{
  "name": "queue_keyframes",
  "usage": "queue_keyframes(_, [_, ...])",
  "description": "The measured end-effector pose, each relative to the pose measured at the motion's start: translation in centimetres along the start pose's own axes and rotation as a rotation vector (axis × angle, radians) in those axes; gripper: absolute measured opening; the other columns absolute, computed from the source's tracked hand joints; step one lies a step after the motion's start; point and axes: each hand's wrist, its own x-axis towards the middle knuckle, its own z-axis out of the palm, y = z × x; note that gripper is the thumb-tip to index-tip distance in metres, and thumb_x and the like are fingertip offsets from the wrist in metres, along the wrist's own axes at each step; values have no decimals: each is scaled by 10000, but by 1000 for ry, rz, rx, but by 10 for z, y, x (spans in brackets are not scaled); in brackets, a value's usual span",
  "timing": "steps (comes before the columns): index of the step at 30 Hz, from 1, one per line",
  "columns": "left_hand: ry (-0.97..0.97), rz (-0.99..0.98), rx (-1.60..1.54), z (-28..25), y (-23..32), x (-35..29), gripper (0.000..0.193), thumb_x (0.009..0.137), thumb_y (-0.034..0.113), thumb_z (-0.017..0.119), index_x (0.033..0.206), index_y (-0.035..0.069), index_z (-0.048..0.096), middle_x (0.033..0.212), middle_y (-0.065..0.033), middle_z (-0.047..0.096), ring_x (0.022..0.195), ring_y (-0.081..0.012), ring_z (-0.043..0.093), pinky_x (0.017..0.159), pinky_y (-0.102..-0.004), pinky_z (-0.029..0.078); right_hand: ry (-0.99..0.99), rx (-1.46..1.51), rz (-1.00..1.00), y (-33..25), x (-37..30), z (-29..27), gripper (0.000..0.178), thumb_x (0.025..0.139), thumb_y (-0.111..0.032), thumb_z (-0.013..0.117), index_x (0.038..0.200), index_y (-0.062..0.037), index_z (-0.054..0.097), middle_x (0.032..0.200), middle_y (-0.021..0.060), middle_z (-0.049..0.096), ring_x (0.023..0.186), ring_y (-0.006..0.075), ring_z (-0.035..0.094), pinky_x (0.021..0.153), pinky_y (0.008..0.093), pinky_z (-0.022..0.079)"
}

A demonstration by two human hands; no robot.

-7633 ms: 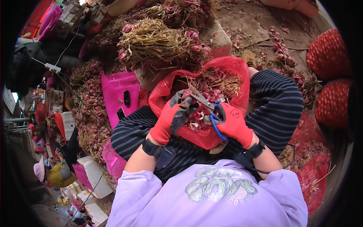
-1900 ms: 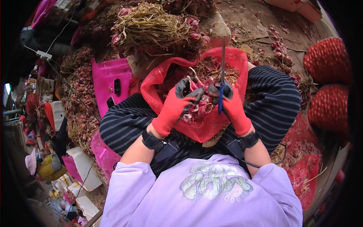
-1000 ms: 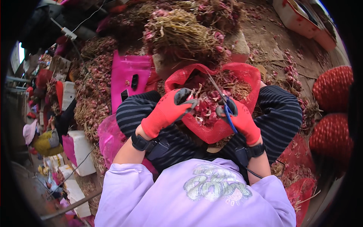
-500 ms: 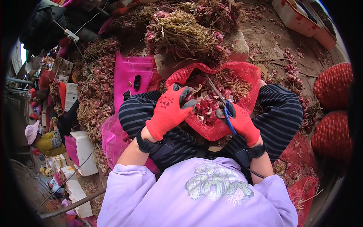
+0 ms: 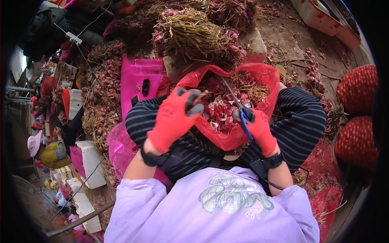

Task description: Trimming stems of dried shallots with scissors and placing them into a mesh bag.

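Note:
My left hand, in a red glove with dark fingertips, is at the left rim of an open red mesh bag. Its fingers are closed on a small reddish-brown shallot, smeared by motion. Blue-handled scissors are gripped in my gloved right hand, their blades pointing up and away over the bag. Inside the bag lie loose shallots, papery purple skins and dry stalk bits. The bag rests between my crossed legs.
Beyond the bag, a bundle of shallots with dry stalks sits on a pale block. A pink sheet holds a dark object. Filled red mesh sacks stand at right. Another person is at far left.
My left hand has drawn back slightly from the bag's middle toward me and turned, with the shallot in its fingers. The right hand and scissors have barely moved.

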Motion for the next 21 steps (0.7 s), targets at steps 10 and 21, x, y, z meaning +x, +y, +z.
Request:
queue_keyframes(10, [-125,-907,148,-124,-131,-188,193,748,107,653,892,-6,589,786,-41,610,729,-134,573,659,-261,461,112,-390,82,7,9,-3,361,755,-382,655,896,-58,578,880,152,606,846,324,584,707,392,456])
queue_keyframes(21, [130,-716,43,-95,-179,-151,391,794,266,642,1109,46,570,1050,-165,610,952,-265,595,803,-343,463,10,-953,-103,-3,14,-14,427,692,-337,663,984,-57,528,977,140,534,894,312,553,763,407,445])
